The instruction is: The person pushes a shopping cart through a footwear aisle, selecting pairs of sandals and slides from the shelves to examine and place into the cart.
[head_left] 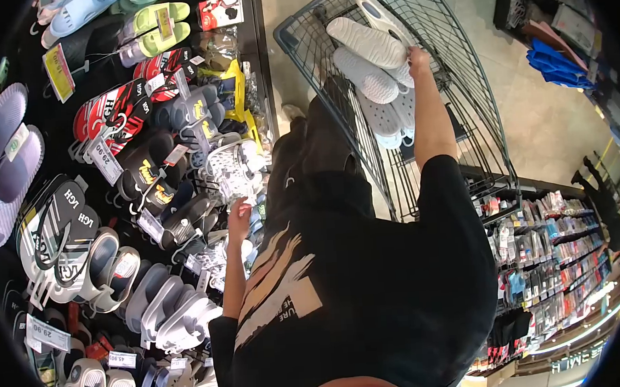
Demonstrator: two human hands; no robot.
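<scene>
My right hand point(419, 59) reaches into a wire shopping cart point(462, 39), its fingers closed at the end of a pair of pale slippers. Around it in the cart lie a white slide point(380, 13), a cream slipper with a wavy sole point(361, 40), a light grey textured slipper point(365, 74) and grey clogs with holes point(382, 114). Some of their edges are hidden by overlap. My left hand point(239, 215) hangs beside the shoe display, fingers loosely apart with nothing in them, near black-and-white patterned slippers point(232, 171).
A rack of hanging slippers fills the left, with price tags point(104, 161) sticking out. Lilac slides point(11, 165) and grey slides point(162, 302) hang there. Shelves of packaged goods point(541, 250) stand at the lower right. Tiled floor point(526, 127) shows beyond the cart.
</scene>
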